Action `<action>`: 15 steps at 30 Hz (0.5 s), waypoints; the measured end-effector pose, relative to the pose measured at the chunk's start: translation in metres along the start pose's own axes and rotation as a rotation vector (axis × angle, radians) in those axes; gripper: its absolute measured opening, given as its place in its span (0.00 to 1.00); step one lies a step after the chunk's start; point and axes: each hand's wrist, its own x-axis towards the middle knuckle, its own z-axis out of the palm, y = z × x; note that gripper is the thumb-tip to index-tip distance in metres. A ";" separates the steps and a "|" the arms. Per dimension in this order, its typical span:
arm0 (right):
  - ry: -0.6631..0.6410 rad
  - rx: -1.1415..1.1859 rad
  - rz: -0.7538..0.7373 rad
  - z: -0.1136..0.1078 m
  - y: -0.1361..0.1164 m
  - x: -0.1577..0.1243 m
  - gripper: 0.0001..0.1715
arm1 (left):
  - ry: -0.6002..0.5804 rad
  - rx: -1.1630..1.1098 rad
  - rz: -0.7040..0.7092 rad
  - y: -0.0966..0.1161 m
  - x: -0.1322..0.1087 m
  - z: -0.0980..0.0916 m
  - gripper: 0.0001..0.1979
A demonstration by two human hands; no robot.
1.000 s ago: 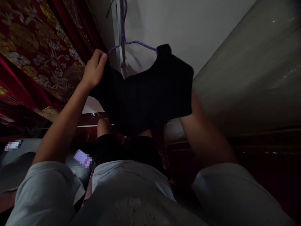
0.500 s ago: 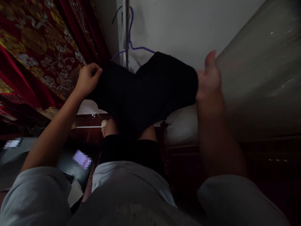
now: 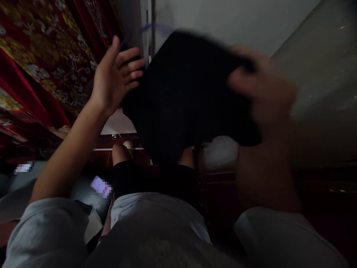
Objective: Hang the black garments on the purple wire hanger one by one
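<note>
A black garment (image 3: pixel 184 93) hangs spread out in front of me on a purple hanger (image 3: pixel 156 26), whose upper part is smeared by motion. My left hand (image 3: pixel 115 76) is at the garment's left edge, fingers spread and thumb up, with nothing gripped. At the garment's right edge, my right hand (image 3: pixel 262 82) is blurred, its thumb over the front of the cloth and the fingers behind, pinching the fabric.
Red curtain with gold and silver pattern (image 3: pixel 47 56) at left; metal pole (image 3: pixel 151 29) behind the hanger. Large plastic-covered object (image 3: pixel 320 96) at right. A lit phone (image 3: pixel 100 187) lies on a dark seat at lower left.
The garment and hanger have shifted, the garment's right part bunching and rising. My left hand has opened from its pinch; my right hand has moved right and closed on the cloth.
</note>
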 end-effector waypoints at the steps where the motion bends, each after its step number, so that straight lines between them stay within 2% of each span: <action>1: -0.160 -0.014 -0.066 0.010 -0.010 -0.010 0.40 | -0.009 -0.123 -0.129 0.006 -0.004 0.006 0.33; 3: -0.555 -0.003 -0.225 0.028 -0.023 -0.020 0.35 | -0.004 -0.208 -0.292 0.011 -0.011 0.009 0.33; 4: -0.688 0.044 -0.276 0.035 -0.025 -0.020 0.31 | -0.030 -0.165 -0.359 0.011 -0.015 0.005 0.29; 5: -0.726 0.129 -0.288 0.041 -0.023 -0.017 0.25 | -0.099 -0.076 -0.425 0.009 -0.019 -0.002 0.25; 6: -0.656 0.244 -0.258 0.045 -0.018 -0.011 0.20 | -0.206 0.040 -0.482 0.006 -0.024 -0.010 0.20; 8: -0.367 0.457 -0.147 0.051 0.000 0.006 0.12 | -0.436 0.282 -0.520 0.003 -0.036 -0.029 0.15; 10: -0.157 0.549 -0.093 0.054 0.026 0.026 0.11 | -0.539 0.491 -0.449 0.005 -0.048 -0.044 0.17; 12: -0.129 0.517 -0.075 0.057 0.055 0.041 0.16 | -0.511 0.649 -0.322 0.012 -0.057 -0.053 0.18; 13: -0.169 0.477 -0.041 0.059 0.069 0.047 0.14 | -0.468 0.702 -0.254 0.015 -0.058 -0.057 0.17; 15: -0.288 0.409 0.101 0.059 0.090 0.055 0.04 | -0.368 0.764 -0.143 0.016 -0.051 -0.065 0.18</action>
